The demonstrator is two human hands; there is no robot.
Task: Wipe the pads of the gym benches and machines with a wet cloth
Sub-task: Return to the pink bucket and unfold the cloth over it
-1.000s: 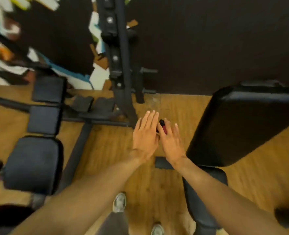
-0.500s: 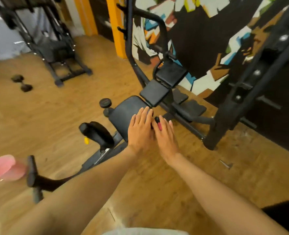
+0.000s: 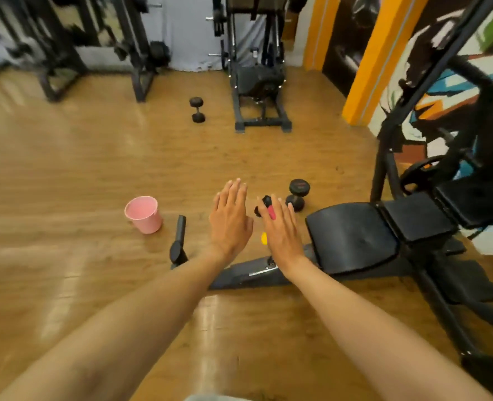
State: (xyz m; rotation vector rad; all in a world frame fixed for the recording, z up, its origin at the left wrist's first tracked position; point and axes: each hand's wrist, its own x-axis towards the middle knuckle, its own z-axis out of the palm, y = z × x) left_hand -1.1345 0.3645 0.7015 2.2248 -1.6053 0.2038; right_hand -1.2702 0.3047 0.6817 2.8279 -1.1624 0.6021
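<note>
Above the wooden floor, left hand (image 3: pixel 230 219) and right hand (image 3: pixel 280 231) flat, fingers straight, bench pad (image 3: pixel 352 235) just right

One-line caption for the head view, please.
Both hands held open above the floor, between pink bucket and bench.

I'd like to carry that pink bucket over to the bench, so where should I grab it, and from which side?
Probably by the rim, from above. The pink bucket stands upright on the wooden floor with its open mouth up, and no handle shows. Its wall tapers downward, so a side grip might slip. Both the left hand and the right hand hold nothing.
</note>
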